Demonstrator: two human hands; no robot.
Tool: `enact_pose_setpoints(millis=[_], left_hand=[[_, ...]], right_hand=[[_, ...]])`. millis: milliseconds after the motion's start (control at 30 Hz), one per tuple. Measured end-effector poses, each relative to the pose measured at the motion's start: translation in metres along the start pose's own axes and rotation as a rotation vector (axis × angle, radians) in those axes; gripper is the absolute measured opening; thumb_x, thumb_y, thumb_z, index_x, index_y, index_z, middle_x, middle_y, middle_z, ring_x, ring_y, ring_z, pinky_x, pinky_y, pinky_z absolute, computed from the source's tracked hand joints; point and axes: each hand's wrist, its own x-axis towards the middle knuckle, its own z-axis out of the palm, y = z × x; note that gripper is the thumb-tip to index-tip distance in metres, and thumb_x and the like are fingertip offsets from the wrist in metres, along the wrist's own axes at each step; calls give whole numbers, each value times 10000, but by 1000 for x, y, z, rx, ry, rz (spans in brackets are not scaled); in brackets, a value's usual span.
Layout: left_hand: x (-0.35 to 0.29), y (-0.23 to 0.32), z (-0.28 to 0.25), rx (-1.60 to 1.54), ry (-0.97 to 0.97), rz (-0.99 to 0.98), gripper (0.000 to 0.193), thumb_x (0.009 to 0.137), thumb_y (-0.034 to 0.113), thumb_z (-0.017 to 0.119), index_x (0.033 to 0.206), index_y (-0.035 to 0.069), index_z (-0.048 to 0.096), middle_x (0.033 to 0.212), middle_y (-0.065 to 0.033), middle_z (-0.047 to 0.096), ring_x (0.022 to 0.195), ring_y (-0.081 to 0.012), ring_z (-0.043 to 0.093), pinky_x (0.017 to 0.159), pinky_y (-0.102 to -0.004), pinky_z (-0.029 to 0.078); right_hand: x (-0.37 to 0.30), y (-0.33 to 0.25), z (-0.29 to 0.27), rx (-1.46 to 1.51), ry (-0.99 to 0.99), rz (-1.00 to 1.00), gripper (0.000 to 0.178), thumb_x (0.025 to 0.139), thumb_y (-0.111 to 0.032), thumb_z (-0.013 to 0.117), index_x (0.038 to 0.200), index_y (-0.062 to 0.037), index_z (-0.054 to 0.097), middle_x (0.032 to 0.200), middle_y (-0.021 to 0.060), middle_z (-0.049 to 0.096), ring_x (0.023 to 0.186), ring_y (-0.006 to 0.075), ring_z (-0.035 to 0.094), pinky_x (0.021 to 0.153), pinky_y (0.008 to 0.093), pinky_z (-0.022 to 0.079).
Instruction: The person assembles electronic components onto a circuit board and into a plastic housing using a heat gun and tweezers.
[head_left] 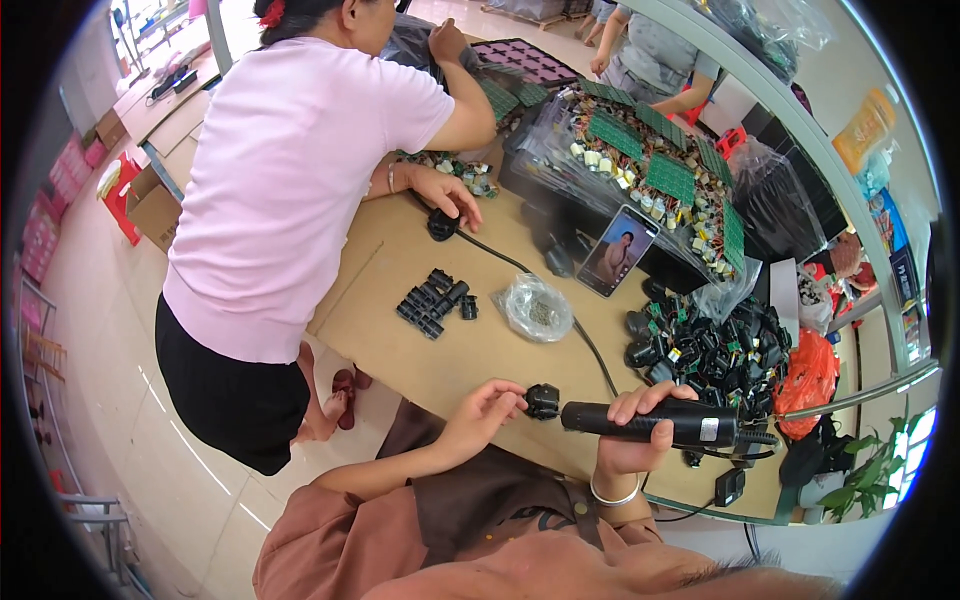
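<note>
My left hand (482, 418) pinches a small black plastic part (543, 401) at its fingertips, above the near edge of the table. Wrapped around the body of a black electric screwdriver (590, 418) is my right hand (640, 425). The tool lies level, its front end pointing left at the plastic part, and a cable leaves its right end. Whether its tip touches the part I cannot tell. Beyond my hands, several black plastic pieces (432, 303) sit grouped beside a clear plastic bag (537, 308) of small metal bits, perhaps screws.
A co-worker in a pink shirt (290, 180) stands at the left of the brown tabletop (390, 270), a hand at a black part on a cable (442, 225). At the right are a propped phone (617, 250), green circuit boards (670, 178) and a heap of black wired parts (715, 345).
</note>
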Motion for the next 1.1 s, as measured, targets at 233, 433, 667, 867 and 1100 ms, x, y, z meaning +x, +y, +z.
enact_pose_setpoints(millis=[233, 433, 667, 867, 1100], left_hand=[[13, -14, -28, 309, 189, 302, 329, 688, -151, 373, 907, 8, 561, 811, -62, 557, 793, -137, 537, 735, -241, 447], [18, -18, -33, 256, 150, 297, 190, 567, -185, 383, 595, -5, 436, 685, -72, 473, 599, -160, 487, 541, -245, 398], [20, -26, -44, 238, 75, 295, 199, 570, -193, 419, 584, 5, 400, 669, -63, 445, 544, -137, 430, 484, -240, 352], [24, -9, -35, 142, 150, 158, 202, 768, -75, 415, 593, 25, 432, 677, -54, 431, 622, -126, 460, 557, -228, 368], [16, -16, -39, 360, 61, 221, 332, 918, 143, 385, 626, 20, 483, 687, -44, 484, 620, -101, 498, 586, -229, 397]], right_hand=[[11, 14, -1, -130, 30, -2, 428, 835, -317, 588, 1143, -88, 398, 813, 70, 455, 590, 175, 498, 518, 281, 443], [23, 24, -5, -286, 16, -125, 445, 825, -334, 597, 1113, -51, 412, 816, 91, 454, 676, 213, 510, 643, 323, 468], [24, 21, -8, -191, 57, -1, 453, 820, -274, 597, 1154, -50, 387, 851, 98, 460, 660, 197, 511, 600, 315, 482], [25, 17, -12, -115, 91, -67, 656, 837, -223, 585, 1341, -60, 198, 936, 131, 457, 543, 158, 513, 476, 262, 478], [26, 3, -11, -18, 73, -42, 708, 857, -274, 560, 1408, -109, 146, 1093, 165, 439, 509, 137, 497, 408, 221, 428]])
